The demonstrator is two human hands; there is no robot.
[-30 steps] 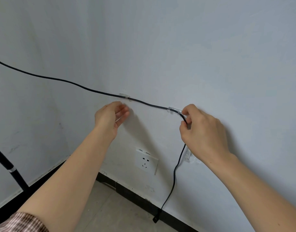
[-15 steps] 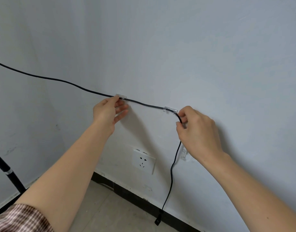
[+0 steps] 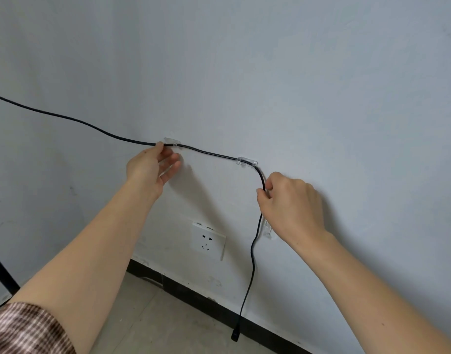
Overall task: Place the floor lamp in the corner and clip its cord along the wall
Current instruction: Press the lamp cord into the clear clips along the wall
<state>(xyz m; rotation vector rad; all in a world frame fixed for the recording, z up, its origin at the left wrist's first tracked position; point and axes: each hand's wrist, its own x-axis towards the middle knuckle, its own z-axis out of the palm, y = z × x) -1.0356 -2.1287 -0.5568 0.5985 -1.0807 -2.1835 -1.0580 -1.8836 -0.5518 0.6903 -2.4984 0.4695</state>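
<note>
My left hand [image 3: 153,167] pinches black cord [image 3: 209,153] at first clear clip [image 3: 172,141]; right hand [image 3: 288,200] pinches it below second clip [image 3: 247,161]. Hard downward tug likely peels adhesive clips off wall [image 3: 321,98].

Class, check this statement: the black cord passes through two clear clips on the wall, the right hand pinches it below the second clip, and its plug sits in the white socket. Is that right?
Not quite. The head view shows the plug dangling free near the floor, not in the white socket. The rest holds: the black cord runs through two clear clips, and the right hand pinches it below the second.
</note>
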